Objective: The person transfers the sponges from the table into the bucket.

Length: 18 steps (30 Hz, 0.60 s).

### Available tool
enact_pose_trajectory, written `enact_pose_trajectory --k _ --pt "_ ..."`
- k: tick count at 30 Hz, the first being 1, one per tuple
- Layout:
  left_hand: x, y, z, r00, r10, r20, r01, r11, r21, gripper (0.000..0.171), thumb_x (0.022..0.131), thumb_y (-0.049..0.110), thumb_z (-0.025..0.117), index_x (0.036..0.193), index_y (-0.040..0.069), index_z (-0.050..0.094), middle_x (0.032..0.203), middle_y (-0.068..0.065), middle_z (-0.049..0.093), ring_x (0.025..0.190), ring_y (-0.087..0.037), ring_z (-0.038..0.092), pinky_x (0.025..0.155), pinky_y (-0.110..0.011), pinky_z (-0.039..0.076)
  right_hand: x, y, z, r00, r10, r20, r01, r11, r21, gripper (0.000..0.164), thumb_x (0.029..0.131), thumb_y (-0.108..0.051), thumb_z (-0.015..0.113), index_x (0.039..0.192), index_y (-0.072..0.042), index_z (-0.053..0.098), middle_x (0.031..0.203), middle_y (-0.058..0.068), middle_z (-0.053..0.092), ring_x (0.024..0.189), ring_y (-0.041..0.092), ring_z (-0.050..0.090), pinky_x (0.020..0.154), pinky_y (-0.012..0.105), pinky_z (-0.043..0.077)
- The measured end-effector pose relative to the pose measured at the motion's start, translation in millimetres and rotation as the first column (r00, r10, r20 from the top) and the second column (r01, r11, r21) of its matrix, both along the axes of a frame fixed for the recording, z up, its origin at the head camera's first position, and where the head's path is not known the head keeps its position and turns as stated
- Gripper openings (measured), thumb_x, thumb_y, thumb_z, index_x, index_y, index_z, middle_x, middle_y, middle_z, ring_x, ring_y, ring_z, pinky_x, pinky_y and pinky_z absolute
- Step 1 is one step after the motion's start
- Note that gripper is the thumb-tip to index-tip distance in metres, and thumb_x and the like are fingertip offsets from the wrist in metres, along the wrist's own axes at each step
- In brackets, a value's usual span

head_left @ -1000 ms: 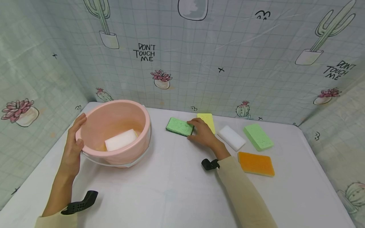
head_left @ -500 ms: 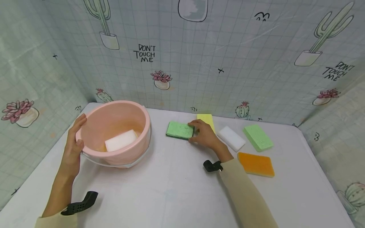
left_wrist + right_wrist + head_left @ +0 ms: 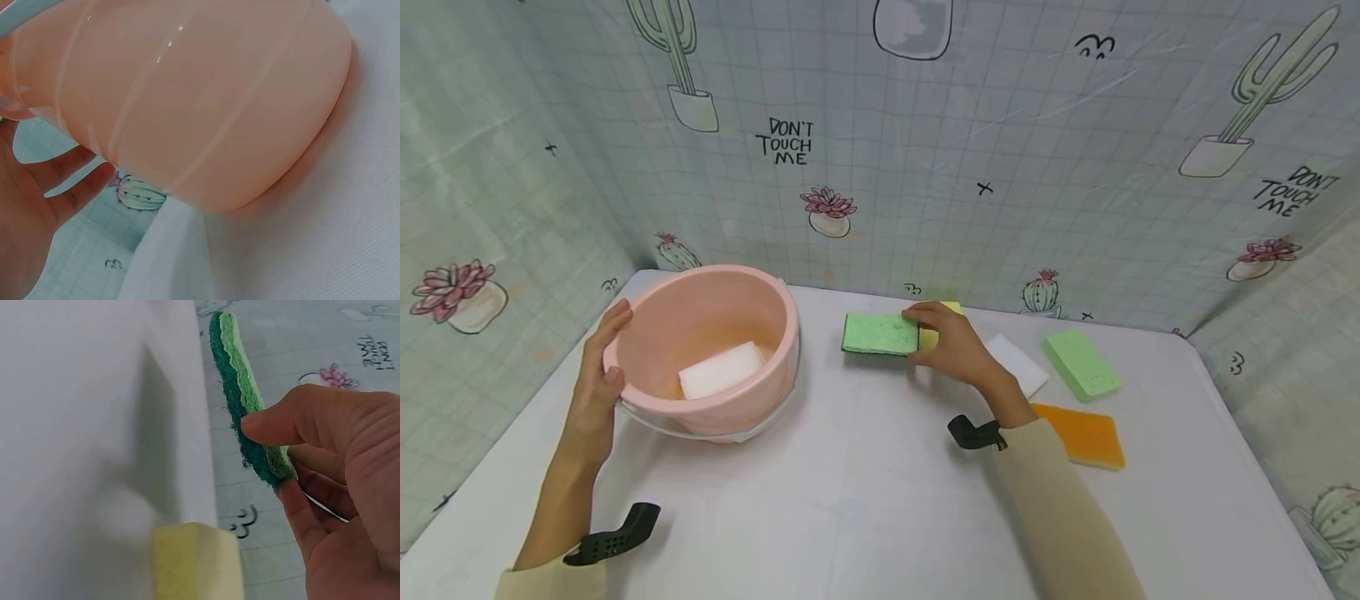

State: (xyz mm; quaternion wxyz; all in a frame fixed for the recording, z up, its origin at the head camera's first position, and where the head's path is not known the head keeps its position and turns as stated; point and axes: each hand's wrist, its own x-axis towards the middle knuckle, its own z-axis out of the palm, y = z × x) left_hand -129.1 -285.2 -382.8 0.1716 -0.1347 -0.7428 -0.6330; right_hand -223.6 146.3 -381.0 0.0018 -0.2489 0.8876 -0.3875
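My right hand [image 3: 951, 342] pinches a green scouring sponge [image 3: 878, 333] by its right end, thumb on one edge and fingers on the other. In the right wrist view the sponge [image 3: 240, 394] is raised off the table, its dark green scrubbing side facing the tabletop. My left hand [image 3: 595, 392] holds the rim of a pink bucket [image 3: 778, 350] at its left side; in the left wrist view its fingers [image 3: 81, 187] lie along the outer wall. Inside the bucket lies a white sponge [image 3: 722, 369], with some yellow showing behind it.
Behind my right hand lies a yellow sponge [image 3: 928, 339], partly hidden. Farther right are a white sponge [image 3: 1018, 364], a light green sponge [image 3: 1081, 364] and an orange sponge [image 3: 1086, 437] on the white table [image 3: 820, 500]. A patterned cloth [image 3: 925, 150] hangs behind the table.
My right hand has picked the green scouring sponge up off the table and moved slightly right with it. The left hand and bucket stay in place.
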Motion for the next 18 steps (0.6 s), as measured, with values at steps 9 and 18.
enact_pose_trajectory --k 9,18 --pt "2.0 -0.6 -0.6 1.0 0.017 -0.018 -0.018 0.999 -0.037 0.061 0.093 0.03 0.047 0.149 0.015 0.032 0.158 -0.001 0.014 0.143 -0.021 0.01 0.114 -0.044 0.001 6.0 0.8 35.5 0.999 0.039 -0.029 -0.04 0.999 -0.03 0.061 0.075 0.001 0.073 0.134 -0.001 0.054 0.138 0.01 0.047 0.117 0.028 0.055 0.095 0.038 0.046" --pt "0.3 0.1 -0.7 1.0 0.018 -0.021 -0.02 0.998 -0.061 0.06 0.093 0.029 0.045 0.149 0.015 0.031 0.158 -0.001 0.014 0.144 -0.021 0.01 0.114 -0.046 0.001 11.2 -2.1 57.5 0.995 0.056 -0.088 -0.056 0.998 -0.007 0.06 0.075 0.0 0.072 0.132 -0.002 0.055 0.136 0.008 0.049 0.115 0.026 0.056 0.096 0.038 0.044"
